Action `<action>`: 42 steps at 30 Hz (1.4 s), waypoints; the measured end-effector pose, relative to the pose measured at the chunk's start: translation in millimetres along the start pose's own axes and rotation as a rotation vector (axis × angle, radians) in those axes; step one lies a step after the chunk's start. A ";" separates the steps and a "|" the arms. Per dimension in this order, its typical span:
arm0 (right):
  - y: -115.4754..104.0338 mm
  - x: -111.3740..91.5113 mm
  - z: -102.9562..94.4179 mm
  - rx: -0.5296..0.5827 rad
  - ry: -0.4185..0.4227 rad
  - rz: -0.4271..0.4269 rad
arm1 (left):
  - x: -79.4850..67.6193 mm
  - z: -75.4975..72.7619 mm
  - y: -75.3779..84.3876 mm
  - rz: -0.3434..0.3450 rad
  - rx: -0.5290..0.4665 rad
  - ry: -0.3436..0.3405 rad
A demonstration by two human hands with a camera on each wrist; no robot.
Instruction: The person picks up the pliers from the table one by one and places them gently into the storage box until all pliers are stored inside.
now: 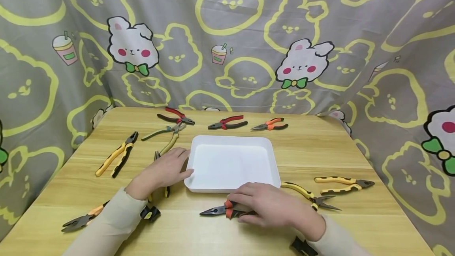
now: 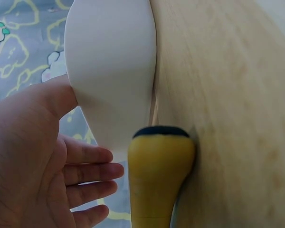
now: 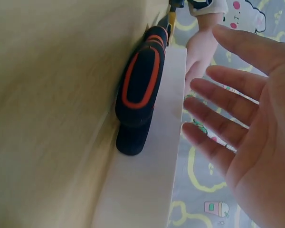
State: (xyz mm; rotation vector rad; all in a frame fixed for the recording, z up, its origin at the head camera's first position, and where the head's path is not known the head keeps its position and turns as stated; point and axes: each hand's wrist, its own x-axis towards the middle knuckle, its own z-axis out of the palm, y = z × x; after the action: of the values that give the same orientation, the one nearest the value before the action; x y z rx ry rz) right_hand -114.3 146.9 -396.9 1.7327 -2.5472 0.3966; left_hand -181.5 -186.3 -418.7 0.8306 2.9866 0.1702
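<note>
A white rectangular tray (image 1: 232, 140) lies on the wooden table. My left hand (image 1: 167, 169) is at its left side, the thumb touching the rim and the other fingers loosely extended. Just beside that hand, in the left wrist view, is a yellow handle end (image 2: 161, 175). My right hand (image 1: 270, 206) hovers over long-nose pliers (image 1: 215, 211) with black and orange handles, in front of the tray. In the right wrist view its fingers are spread and apart from the pliers' handle (image 3: 141, 80).
Red-handled pliers (image 1: 227, 123) and orange-handled pliers (image 1: 271, 124) lie behind the tray. Yellow-black pliers (image 1: 119, 154) lie at the left, others (image 1: 345, 184) at the right. Yellow long-nose pliers (image 1: 313, 196) sit near the tray's right corner. A patterned curtain (image 1: 227, 42) surrounds the table.
</note>
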 end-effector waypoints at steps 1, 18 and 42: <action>-1.0 0.3 0.8 0.003 -0.002 -0.006 | 0.0 0.0 0.0 0.000 0.000 -0.001; -8.7 2.8 13.0 -0.087 -0.166 0.027 | -2.5 -0.7 1.1 -0.008 -0.005 -0.010; -18.9 3.5 16.4 -0.198 -0.191 0.103 | -0.4 -1.1 -0.3 0.004 -0.007 -0.007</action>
State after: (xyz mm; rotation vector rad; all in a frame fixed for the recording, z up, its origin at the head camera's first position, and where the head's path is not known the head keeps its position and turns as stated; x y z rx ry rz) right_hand -96.4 133.5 -408.6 1.6459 -2.7037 -0.0209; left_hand -181.4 -186.9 -417.7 0.8340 2.9762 0.1767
